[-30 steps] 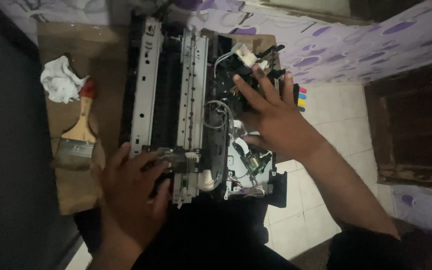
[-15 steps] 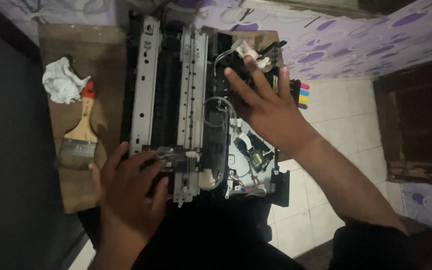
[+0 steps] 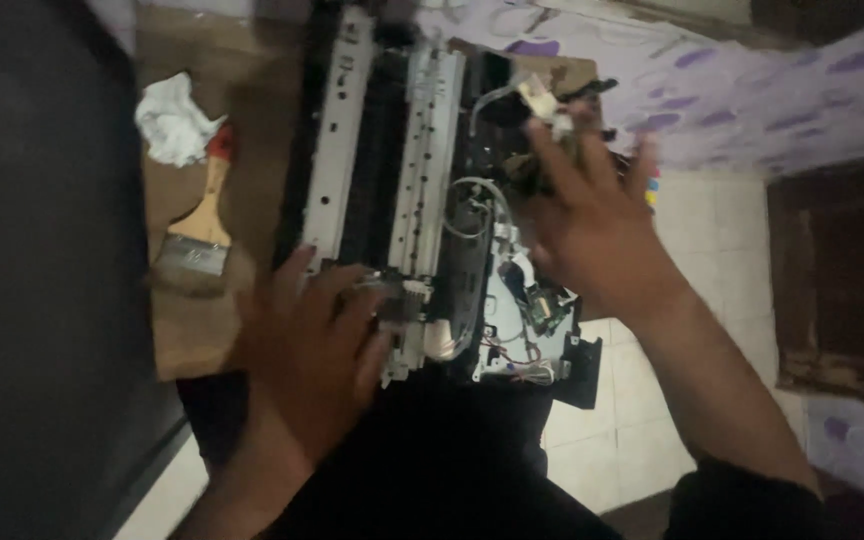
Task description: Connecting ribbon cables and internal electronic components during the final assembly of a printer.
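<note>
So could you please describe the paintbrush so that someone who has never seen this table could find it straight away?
Start at the opened printer on the brown wooden table and look to its left. There the paintbrush lies flat, just below a crumpled white cloth. Its pale wooden handle with a red tip, metal band and wide flat bristles set it apart from the soft cloth.

Single head-worn view, looking steeply down from close above the work. The stripped printer chassis [image 3: 402, 190] fills the centre on a brown board [image 3: 182, 330]; the left hand [image 3: 312, 350] enters from the lower edge, the right hand [image 3: 592, 230] from the lower right. Tiled floor [image 3: 692, 260] lies beyond, at the right.
</note>
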